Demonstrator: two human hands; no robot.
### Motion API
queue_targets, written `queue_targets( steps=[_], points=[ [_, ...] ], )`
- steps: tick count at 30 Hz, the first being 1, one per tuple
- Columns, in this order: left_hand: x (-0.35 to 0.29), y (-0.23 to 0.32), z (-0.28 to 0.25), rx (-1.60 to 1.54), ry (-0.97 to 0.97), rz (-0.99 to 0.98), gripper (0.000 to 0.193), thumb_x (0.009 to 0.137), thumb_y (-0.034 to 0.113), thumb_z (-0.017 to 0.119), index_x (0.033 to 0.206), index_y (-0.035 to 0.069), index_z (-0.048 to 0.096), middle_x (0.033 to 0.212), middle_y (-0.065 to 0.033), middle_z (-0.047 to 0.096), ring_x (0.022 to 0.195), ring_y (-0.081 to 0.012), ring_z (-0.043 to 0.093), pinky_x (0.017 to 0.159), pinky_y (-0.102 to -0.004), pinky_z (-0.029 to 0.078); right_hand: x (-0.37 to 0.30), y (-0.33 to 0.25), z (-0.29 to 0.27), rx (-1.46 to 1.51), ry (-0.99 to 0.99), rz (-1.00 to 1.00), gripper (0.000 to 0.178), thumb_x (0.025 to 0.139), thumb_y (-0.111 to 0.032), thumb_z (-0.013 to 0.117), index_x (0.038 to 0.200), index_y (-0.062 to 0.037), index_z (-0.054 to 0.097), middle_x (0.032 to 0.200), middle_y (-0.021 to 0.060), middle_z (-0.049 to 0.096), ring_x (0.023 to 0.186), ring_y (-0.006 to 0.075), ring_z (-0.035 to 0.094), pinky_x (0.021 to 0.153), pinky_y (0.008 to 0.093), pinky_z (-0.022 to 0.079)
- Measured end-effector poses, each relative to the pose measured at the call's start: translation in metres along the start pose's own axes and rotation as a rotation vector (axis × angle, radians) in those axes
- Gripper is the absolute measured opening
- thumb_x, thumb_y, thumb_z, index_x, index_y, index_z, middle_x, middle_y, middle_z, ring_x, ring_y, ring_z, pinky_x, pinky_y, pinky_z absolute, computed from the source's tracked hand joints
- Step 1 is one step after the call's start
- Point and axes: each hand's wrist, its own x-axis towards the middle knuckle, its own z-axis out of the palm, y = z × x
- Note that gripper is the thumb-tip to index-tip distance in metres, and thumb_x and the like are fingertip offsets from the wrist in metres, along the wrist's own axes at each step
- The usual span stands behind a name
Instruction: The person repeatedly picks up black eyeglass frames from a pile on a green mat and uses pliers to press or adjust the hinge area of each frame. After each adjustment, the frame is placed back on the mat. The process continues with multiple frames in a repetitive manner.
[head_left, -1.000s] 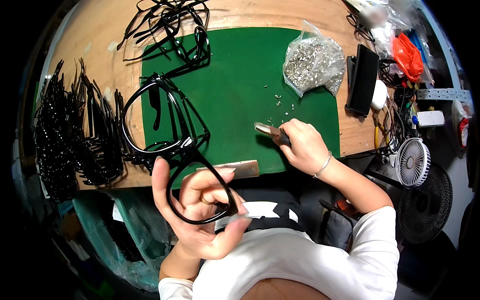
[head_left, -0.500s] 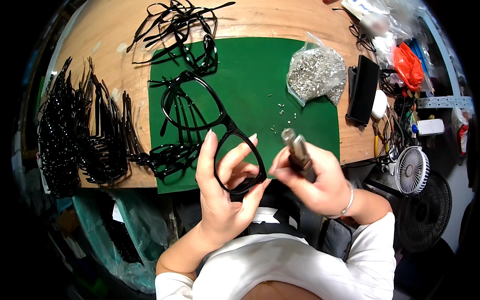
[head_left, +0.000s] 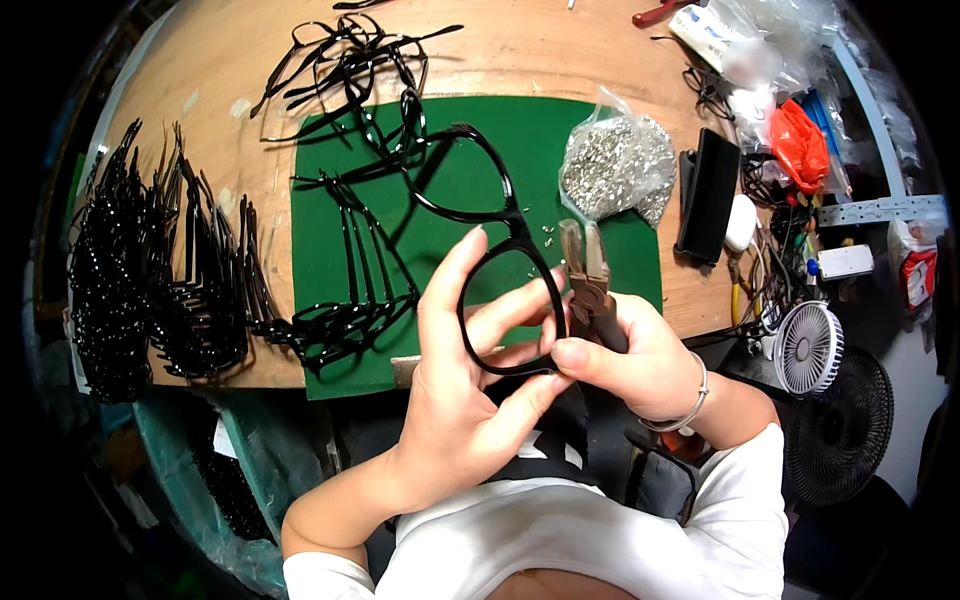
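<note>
A black eyeglass frame [head_left: 514,222] without temples stands tilted above the green mat [head_left: 480,120], gripped at its lower rim by my left hand [head_left: 450,375]. My right hand [head_left: 635,365] is closed round a pair of pliers [head_left: 592,290], whose jaws point away from me. The right thumb and fingertips meet the near corner of the eyeglass frame, beside the left fingertips. Whether a small part sits between those fingertips is hidden. Tiny metal pieces [head_left: 547,236] lie scattered on the mat beyond the pliers.
Clear bag of small metal parts [head_left: 615,165] at the mat's right; black case [head_left: 708,195] beside it. Glasses frames [head_left: 365,60] pile up at the far left, more black frames [head_left: 120,270] stack along the left. Small white fan [head_left: 808,348] and cables at right.
The eyeglass frame and my left hand have shifted right. My right hand's fingertips now meet the frame's corner, and the pliers' jaws have swung more upright. The whole view has shifted slightly.
</note>
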Motion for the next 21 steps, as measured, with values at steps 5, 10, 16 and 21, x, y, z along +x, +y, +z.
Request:
queue_targets(
  steps=[5, 10, 16, 21],
  points=[
    [0.003, 0.004, 0.007, -0.150, -0.002, -0.080, 0.087, 0.073, -0.011, 0.059, 0.133, 0.008, -0.001, 0.122, -0.0198, 0.043, 0.101, -0.0238, 0.053, 0.083, -0.0339, 0.049, -0.011, -0.004, -0.007, 0.055, -0.018, -0.029, 0.020, 0.085, -0.022, 0.055, 0.088, -0.0033, 0.051, 0.081, -0.0006, 0.051, 0.074, 0.0065, 0.046, 0.069, 0.0229, 0.040],
    [-0.006, 0.003, 0.000, -0.162, 0.070, -0.208, 0.084, 0.073, -0.012, 0.056, 0.133, 0.009, 0.000, 0.125, -0.0227, 0.041, 0.083, -0.0113, 0.056, 0.076, -0.0241, 0.048, -0.032, -0.005, -0.033, -0.497, -0.125, 0.110, 0.028, 0.087, -0.027, 0.051, 0.094, 0.0007, 0.053, 0.078, 0.0057, 0.058, 0.074, 0.0108, 0.054, 0.070, 0.0257, 0.044],
    [-0.009, -0.001, 0.000, -0.092, 0.007, -0.185, 0.084, 0.074, -0.012, 0.054, 0.132, 0.008, -0.003, 0.125, -0.0237, 0.039, 0.093, -0.0203, 0.058, 0.077, -0.0278, 0.050, -0.025, -0.012, -0.024, -0.698, -0.326, 0.278, 0.031, 0.087, -0.031, 0.050, 0.091, 0.0005, 0.053, 0.081, 0.0114, 0.059, 0.076, 0.0225, 0.058, 0.070, 0.0311, 0.045],
    [-0.011, -0.003, -0.002, -0.111, -0.036, -0.222, 0.084, 0.076, -0.013, 0.052, 0.132, 0.009, -0.005, 0.126, -0.0248, 0.037, 0.097, -0.0235, 0.057, 0.080, -0.0293, 0.049, -0.021, -0.009, -0.020, -1.033, -0.252, 0.090, 0.040, 0.084, -0.034, 0.051, 0.078, 0.0055, 0.051, 0.068, 0.0217, 0.056, 0.067, 0.0364, 0.057, 0.062, 0.0417, 0.046]
  ],
)
